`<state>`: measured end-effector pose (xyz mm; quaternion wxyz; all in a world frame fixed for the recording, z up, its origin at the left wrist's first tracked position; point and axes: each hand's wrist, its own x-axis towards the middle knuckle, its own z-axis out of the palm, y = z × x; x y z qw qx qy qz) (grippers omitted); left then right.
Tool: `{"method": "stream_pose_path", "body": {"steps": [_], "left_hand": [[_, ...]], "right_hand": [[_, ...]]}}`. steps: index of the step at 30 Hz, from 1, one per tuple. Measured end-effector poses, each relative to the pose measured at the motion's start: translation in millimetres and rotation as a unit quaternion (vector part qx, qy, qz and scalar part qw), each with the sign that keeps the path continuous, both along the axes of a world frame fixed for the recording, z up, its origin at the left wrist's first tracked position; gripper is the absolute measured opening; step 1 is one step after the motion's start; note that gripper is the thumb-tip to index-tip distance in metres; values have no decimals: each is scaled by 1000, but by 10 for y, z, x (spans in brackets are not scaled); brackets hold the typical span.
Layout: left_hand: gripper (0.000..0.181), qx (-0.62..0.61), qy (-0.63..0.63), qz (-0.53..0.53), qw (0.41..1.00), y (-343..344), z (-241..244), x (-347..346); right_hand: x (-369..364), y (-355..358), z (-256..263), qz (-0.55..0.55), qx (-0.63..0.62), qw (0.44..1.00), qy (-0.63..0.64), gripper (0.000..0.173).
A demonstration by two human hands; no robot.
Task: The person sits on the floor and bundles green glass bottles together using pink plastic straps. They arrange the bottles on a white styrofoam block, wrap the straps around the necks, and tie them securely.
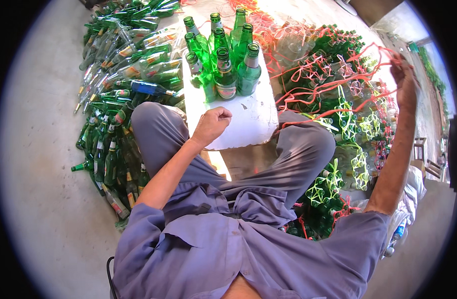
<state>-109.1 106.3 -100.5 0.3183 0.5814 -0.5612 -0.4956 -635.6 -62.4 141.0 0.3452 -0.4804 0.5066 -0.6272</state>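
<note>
Several green glass beer bottles (224, 74) stand upright in a tight group on a worn white board (251, 123) between my knees. Just in front of them, over the near left part of the board, my left hand (213, 126) has its fingers curled in, with nothing seen in it. Raised far out to the right is my right hand (403, 80), holding strands of red plastic twine (333, 88). The strands run loosely back towards the board's right edge and my right knee. The twine within the right hand's fingers is partly blurred.
Loose bottles (139, 63) lie heaped on the concrete floor to the left, a blue bottle (150, 88) among them. Bottles bundled with yellow-green twine (346, 116) and red twine stand at the right. A white sack (411, 198) lies behind my right arm.
</note>
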Motion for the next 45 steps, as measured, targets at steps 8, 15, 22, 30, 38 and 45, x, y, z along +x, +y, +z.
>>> {"method": "stream_pose_path", "body": {"steps": [8, 15, 22, 30, 38, 45], "left_hand": [[18, 32, 47, -13, 998, 30, 120, -12], [16, 21, 158, -57, 986, 58, 648, -187], [33, -94, 205, -83, 971, -59, 1352, -668], [39, -152, 244, -115, 951, -304, 1520, -1025], [11, -109, 176, -46, 977, -127, 1293, -678], [9, -51, 219, -1, 974, -35, 1056, -200]], "right_hand": [[650, 257, -143, 5, 119, 982, 148, 34], [1189, 452, -59, 94, 78, 990, 72, 29], [1729, 829, 24, 223, 71, 972, 6, 34], [2390, 1238, -86, 335, 117, 935, 14, 33], [2216, 1061, -366, 231, 106, 962, -98, 26], [1786, 751, -656, 138, 79, 966, -203, 22]]}}
